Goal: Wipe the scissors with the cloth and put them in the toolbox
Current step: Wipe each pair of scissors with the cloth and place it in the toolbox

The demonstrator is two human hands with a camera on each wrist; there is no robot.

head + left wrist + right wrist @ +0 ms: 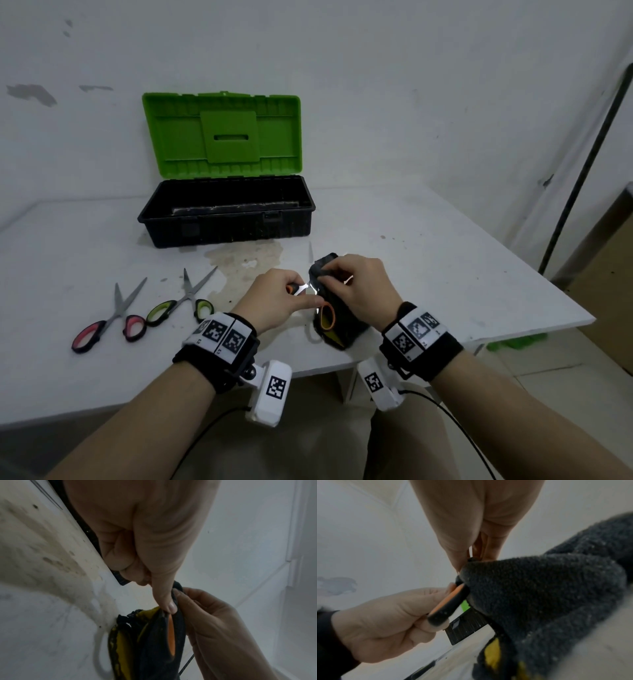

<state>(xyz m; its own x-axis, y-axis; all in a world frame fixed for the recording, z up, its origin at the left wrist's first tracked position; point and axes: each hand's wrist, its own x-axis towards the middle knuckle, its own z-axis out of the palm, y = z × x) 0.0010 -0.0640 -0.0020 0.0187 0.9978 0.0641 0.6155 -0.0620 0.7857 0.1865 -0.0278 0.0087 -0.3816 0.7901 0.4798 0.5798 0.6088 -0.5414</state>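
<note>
The left hand grips the handles of the orange scissors, blades pointing right into the cloth pinched by the right hand.

The toolbox has a black body and a bright green lid. One pair of scissors has pink and black handles, another pair has lime green and black handles. The cloth is dark grey with yellow patches. The held scissors have orange and black handles.
</note>
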